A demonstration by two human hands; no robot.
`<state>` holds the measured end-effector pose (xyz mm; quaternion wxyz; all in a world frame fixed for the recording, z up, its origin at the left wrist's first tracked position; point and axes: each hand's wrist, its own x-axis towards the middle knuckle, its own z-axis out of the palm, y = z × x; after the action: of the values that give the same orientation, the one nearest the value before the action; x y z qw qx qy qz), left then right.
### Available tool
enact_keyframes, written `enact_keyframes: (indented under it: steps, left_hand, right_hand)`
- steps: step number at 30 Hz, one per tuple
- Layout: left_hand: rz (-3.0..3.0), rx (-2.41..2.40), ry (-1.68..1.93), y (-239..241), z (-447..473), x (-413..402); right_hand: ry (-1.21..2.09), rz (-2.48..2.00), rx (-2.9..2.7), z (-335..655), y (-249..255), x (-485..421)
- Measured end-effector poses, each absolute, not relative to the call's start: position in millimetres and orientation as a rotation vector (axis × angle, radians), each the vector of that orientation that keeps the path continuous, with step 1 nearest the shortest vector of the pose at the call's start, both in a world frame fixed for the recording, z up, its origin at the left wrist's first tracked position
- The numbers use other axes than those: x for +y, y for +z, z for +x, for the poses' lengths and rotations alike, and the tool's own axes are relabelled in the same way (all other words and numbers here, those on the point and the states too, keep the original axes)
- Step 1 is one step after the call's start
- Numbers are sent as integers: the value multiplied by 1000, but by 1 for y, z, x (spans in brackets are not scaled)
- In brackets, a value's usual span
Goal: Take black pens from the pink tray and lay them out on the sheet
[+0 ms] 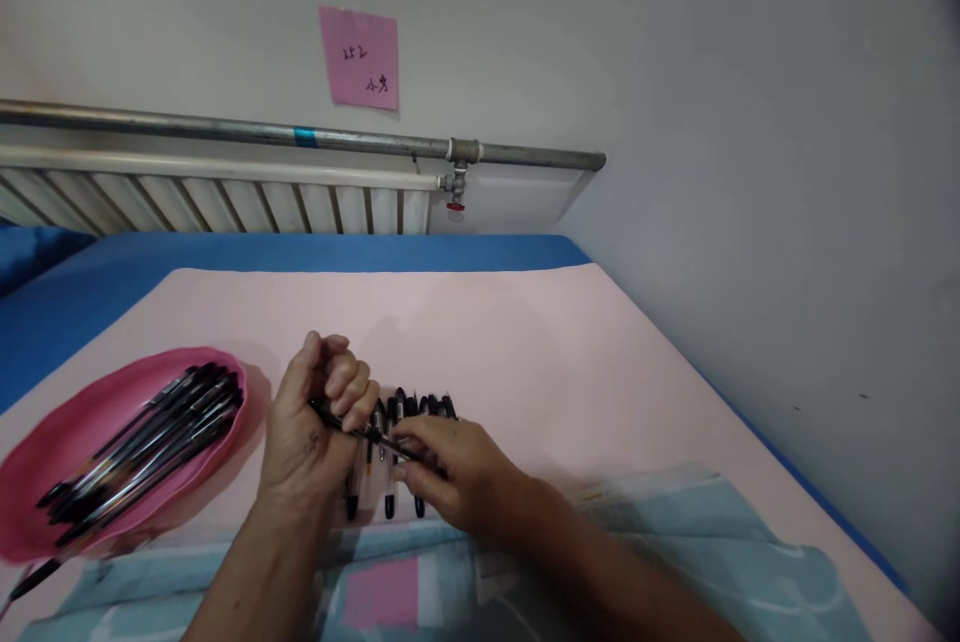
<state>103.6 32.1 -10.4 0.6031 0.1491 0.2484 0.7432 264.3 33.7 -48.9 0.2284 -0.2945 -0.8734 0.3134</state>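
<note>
My left hand (315, 412) is closed in a fist around one end of a black pen (369, 433). My right hand (450, 472) pinches the other end of that same pen, just above the pink sheet (525, 342). Under both hands lies a row of several black pens (420, 407) side by side on the sheet. A pink oval tray (67, 432) at the left holds several more black pens (150, 442).
A blue mattress edge (300, 252) borders the pink sheet, with a radiator (225, 202) and a metal pipe (300, 135) behind. A grey wall runs along the right. A pink note (358, 57) hangs on the wall. Patterned cloth (675, 542) covers the near edge.
</note>
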Motion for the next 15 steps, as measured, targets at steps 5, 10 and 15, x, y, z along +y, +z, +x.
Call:
enact_keyframes:
  steps: [5,10,15]
  left_hand:
    - [251,716,1690,-17,112,38]
    - [394,990,1633,-28,116,42]
    - [506,1148,1543,-31,122,39]
  right_hand:
    - [826,-948,-2409,266,-50,37]
    - [816,-1052,-2335,272,-49,46]
    - [831,-1054,-2300,275,-46,48]
